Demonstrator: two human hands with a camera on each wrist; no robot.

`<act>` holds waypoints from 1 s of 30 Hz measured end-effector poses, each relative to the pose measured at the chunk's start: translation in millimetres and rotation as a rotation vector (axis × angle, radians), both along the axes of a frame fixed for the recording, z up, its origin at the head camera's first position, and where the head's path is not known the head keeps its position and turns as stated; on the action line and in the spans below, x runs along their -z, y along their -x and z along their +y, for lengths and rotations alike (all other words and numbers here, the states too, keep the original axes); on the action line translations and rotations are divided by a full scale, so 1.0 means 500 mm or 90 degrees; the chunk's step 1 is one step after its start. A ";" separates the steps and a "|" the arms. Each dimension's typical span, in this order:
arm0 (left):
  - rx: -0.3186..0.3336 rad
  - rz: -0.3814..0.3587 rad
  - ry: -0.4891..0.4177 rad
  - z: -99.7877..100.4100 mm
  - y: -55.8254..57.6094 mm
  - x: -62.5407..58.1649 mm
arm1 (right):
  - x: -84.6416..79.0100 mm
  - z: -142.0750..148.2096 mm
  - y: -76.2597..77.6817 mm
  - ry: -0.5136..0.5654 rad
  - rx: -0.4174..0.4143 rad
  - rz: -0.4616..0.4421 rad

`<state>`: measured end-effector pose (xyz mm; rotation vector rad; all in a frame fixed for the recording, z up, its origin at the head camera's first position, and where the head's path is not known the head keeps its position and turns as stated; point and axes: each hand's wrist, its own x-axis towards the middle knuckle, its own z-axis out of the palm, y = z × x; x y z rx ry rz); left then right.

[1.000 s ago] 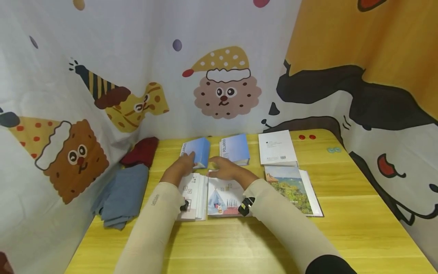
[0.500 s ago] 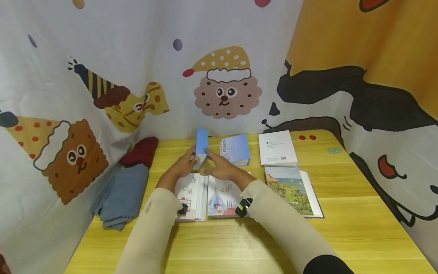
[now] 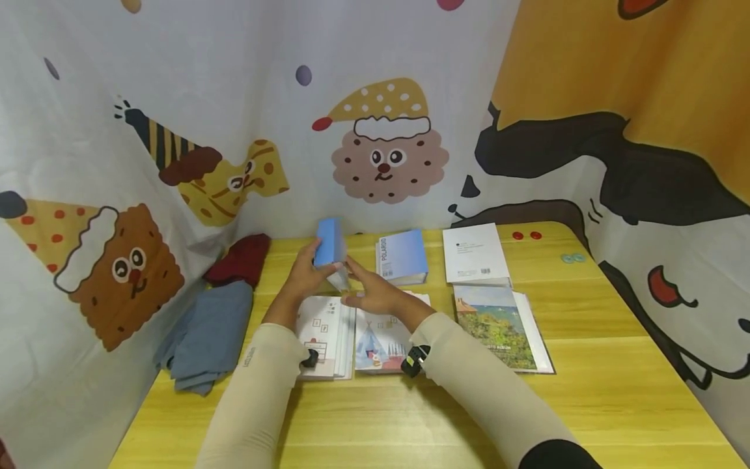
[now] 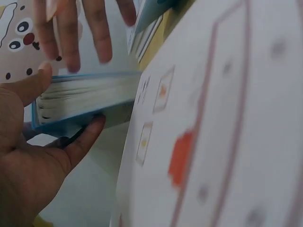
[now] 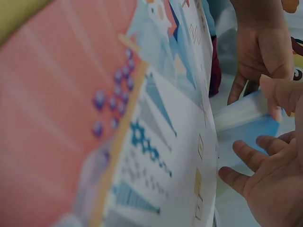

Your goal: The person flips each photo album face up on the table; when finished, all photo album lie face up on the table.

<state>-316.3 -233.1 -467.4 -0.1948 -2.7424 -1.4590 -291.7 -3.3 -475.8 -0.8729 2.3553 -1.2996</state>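
Tilted up from its flat place of a second ago, the blue book [image 3: 328,242] has its smooth cover leaning toward ten o'clock, and the hands have come round it at the surface's [image 3: 410,417] eleven o'clock. Left hand [image 3: 307,272] grasps the book, thumb along one cover and fingers under the other; wavy, pale page edges show between the stiff boards. Right hand [image 3: 377,290] is unclenched at the book's four o'clock, fingers mostly straight; whether a fingertip touches it, I cannot tell. From the book, a second blue book [image 3: 402,254], blocky and flat, lies at three o'clock, with a plain white book [image 3: 474,251] beyond it. At six o'clock lies a thick white book with drawn frames [image 3: 316,319], at five a glossy tent-cover book [image 3: 375,345], at four a landscape album [image 3: 495,332]. Folded grey-blue cloth [image 3: 211,335] slumps at eight, crumpled dark red cloth [image 3: 240,260] at nine.
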 end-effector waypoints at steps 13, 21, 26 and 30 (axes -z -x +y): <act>-0.041 -0.104 0.092 -0.067 -0.004 -0.013 | -0.010 0.098 0.026 -0.073 0.100 0.026; -0.036 -0.153 0.081 -0.073 -0.003 0.004 | -0.010 0.131 0.028 -0.066 0.102 0.049; -0.036 -0.150 0.073 -0.071 0.001 0.013 | -0.017 0.148 0.029 -0.070 0.112 0.074; -0.019 -0.107 0.136 -0.060 0.003 0.010 | -0.020 0.165 0.039 -0.086 0.132 0.096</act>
